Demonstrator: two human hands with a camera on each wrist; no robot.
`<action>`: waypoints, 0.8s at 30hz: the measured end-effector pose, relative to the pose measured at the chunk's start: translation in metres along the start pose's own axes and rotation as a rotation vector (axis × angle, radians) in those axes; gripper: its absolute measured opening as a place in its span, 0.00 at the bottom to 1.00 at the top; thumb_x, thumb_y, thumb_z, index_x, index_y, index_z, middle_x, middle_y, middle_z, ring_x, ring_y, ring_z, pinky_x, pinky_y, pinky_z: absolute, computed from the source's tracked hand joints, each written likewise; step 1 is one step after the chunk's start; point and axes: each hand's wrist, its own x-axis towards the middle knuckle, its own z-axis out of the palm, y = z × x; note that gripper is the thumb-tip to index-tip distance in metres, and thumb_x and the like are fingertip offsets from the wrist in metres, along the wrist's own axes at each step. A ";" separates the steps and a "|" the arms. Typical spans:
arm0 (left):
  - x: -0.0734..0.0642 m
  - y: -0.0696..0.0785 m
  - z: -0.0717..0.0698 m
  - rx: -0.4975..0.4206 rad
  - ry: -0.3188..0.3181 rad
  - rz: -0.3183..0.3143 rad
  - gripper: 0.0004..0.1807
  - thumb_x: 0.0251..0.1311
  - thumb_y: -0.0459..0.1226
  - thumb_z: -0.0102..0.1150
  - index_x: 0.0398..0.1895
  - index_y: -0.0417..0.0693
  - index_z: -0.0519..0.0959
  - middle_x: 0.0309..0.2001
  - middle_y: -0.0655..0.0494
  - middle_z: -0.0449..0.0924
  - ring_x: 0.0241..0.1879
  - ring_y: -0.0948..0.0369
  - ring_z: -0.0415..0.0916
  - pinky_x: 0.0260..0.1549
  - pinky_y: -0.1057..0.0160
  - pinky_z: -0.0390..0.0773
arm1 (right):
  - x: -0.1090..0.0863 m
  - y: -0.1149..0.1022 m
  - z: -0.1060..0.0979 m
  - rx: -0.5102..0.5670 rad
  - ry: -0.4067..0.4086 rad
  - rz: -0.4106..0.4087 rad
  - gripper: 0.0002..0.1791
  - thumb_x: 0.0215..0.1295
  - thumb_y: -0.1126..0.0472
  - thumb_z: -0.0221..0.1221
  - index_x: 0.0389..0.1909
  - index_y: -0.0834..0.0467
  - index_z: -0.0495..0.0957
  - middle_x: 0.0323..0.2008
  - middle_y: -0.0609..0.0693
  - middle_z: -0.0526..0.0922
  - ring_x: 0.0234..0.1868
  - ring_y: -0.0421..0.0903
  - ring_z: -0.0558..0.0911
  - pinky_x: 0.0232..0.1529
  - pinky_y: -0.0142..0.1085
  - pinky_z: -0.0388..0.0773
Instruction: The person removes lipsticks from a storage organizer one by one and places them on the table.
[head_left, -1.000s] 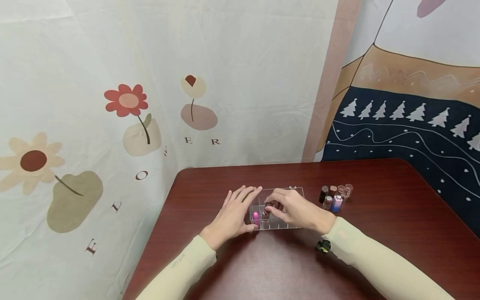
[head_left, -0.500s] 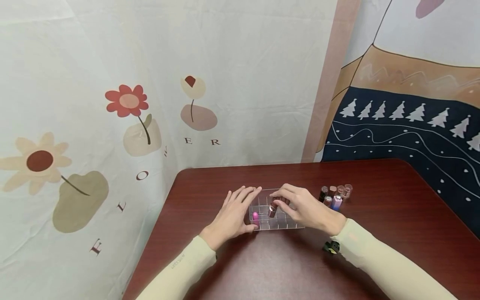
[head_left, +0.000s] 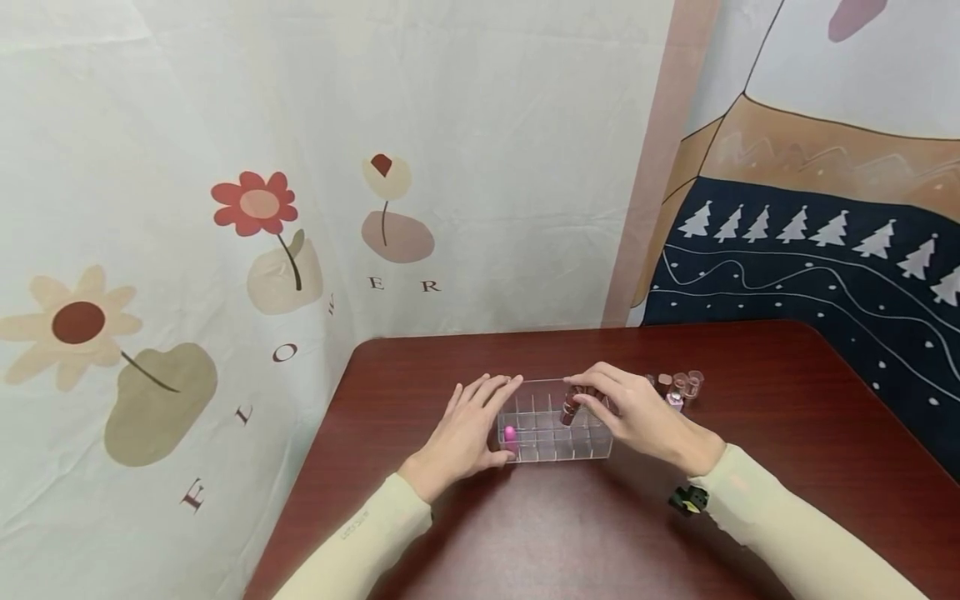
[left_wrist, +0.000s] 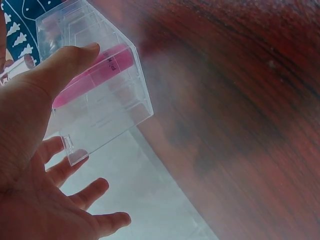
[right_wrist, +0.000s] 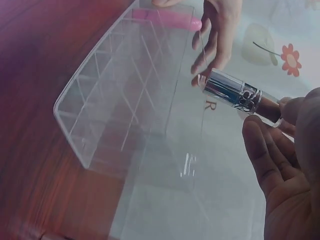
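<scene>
A clear plastic lipstick organizer (head_left: 558, 450) with a grid of compartments stands on the table. My left hand (head_left: 465, 429) holds its left end, the thumb at the near side and fingers at the far side. A pink lipstick tube (left_wrist: 97, 75) stands upright in a compartment at that end. My right hand (head_left: 645, 417) pinches a lipstick (right_wrist: 240, 95) with a shiny silver base and a clear section showing brown. It is tilted, its silver end toward the organizer, and hangs above the compartments, apart from the pink tube.
To the right of the organizer stands a group of lipsticks, partly hidden by my right hand: a pinkish tube (head_left: 675, 402), a brown-topped one (head_left: 664, 383) and a clear-capped one (head_left: 695, 382). Wall cloths with flowers (head_left: 255, 202) and trees hang behind the table (head_left: 450, 533).
My right hand has moved rightward with the lipstick, from the organizer's left compartments to above its right half. It now covers more of the lipstick group. The left hand has stayed in place.
</scene>
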 end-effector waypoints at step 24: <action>0.000 0.000 0.001 0.008 0.005 -0.002 0.70 0.52 0.49 0.96 0.96 0.61 0.60 0.87 0.52 0.71 0.89 0.38 0.66 0.85 0.20 0.65 | -0.044 0.023 -0.061 -0.167 0.049 0.166 0.25 0.64 0.74 0.81 0.60 0.56 0.91 0.52 0.47 0.94 0.42 0.34 0.88 0.50 0.19 0.87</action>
